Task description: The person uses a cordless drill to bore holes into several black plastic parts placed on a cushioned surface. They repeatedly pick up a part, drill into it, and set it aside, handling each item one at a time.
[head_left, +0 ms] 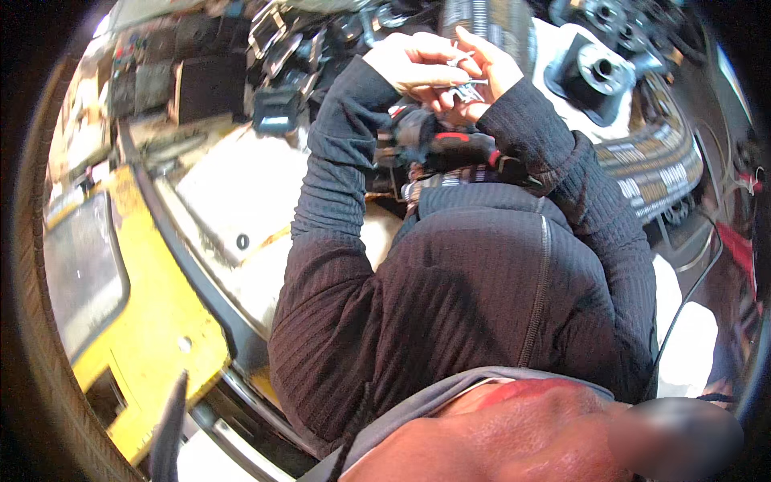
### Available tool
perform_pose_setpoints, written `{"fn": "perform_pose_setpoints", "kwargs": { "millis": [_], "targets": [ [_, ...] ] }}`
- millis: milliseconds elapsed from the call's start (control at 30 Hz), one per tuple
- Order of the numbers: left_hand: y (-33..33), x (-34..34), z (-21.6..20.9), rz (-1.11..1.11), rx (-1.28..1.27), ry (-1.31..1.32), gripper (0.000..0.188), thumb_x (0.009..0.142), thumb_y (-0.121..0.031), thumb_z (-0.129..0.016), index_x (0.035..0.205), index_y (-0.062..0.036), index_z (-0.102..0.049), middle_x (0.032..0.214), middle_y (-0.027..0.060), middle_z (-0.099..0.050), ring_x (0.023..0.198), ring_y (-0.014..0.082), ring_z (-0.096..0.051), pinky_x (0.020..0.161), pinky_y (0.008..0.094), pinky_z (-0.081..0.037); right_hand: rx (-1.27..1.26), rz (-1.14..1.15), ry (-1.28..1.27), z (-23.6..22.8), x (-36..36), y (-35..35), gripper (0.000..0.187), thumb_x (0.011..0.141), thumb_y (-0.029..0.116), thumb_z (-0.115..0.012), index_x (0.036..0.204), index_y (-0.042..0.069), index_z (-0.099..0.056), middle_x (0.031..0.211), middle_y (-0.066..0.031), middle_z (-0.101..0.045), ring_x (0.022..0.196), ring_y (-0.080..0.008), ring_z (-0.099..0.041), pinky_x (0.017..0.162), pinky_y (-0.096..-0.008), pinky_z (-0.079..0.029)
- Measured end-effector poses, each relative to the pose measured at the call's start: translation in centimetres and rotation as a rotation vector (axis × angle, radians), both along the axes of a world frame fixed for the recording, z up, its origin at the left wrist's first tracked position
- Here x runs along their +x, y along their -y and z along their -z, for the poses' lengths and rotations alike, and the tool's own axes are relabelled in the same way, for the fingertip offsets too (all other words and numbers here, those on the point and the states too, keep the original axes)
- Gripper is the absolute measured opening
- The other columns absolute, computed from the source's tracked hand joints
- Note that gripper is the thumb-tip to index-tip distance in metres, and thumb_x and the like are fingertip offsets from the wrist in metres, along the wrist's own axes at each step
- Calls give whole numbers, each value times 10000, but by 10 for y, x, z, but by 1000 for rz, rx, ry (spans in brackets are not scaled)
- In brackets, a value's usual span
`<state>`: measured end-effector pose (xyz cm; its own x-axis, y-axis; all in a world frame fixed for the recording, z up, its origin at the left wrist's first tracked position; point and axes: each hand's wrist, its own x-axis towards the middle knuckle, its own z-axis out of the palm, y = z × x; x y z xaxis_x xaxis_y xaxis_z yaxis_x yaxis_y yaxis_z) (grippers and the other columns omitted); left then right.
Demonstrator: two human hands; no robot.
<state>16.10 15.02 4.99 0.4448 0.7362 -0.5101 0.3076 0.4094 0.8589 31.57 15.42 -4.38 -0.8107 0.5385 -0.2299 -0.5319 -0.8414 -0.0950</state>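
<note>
Both hands meet in front of my chest, near the top of the view. My right hand (495, 71) is cupped and half closed around several small, thin, silvery-white pieces (466, 91), which look like screws. Close beside it, the fingers of my left hand (411, 66) come together at the same pieces, thumb and fingertips pinching at them. How many lie in each hand is hidden by the fingers. Below the hands, over my lap, is a black and red object (454, 143) resembling a power tool, partly covered by my sleeve.
At right, a black part with a round metal flange (602, 71) rests on white material beside a patterned padded edge (658, 165). Dark parts (277, 112) are heaped beyond my left arm. A yellow panel with a window (161, 313) stands at left, near a white surface (241, 193).
</note>
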Motion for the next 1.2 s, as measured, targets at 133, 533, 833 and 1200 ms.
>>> {"fn": "perform_pose_setpoints", "kwargs": {
  "millis": [133, 533, 833, 1200],
  "targets": [
    [-27, 69, 34, 345, 531, -348, 332, 764, -249, -688, 1060, -109, -635, 895, 61, -640, 730, 149, -619, 682, 275, -501, -34, 227, 64, 21, 54, -4, 387, 910, 334, -424, 1145, 43, -525, 1056, -116, -577, 907, -208, -584, 636, -300, -506],
    [-12, -33, -13, -324, 1051, -536, 255, 770, -172, -650, 979, -30, -618, 800, 82, -654, 692, 114, -613, 648, 261, -500, -206, 246, -310, 75, 124, -23, 217, 856, 132, -543, 1038, 14, -528, 776, -24, -501, 710, -139, -483, 639, -292, -444],
    [111, -205, 176, -292, -5, -1079, 313, 781, -365, -608, 1006, -152, -653, 791, 39, -670, 584, 102, -626, 648, 265, -511, -261, 252, -44, 56, 138, -9, 211, 876, 114, -521, 1064, 20, -515, 841, -13, -492, 732, -122, -439, 571, -251, -370],
    [29, -101, 88, -662, 628, -263, 224, 775, -251, -587, 940, -118, -658, 804, 90, -663, 719, 230, -642, 661, 351, -497, -335, 167, 49, 34, 103, -21, 215, 949, 189, -404, 802, 72, -510, 588, 3, -427, 446, -76, -363, 421, -221, -347]
  ]
}}
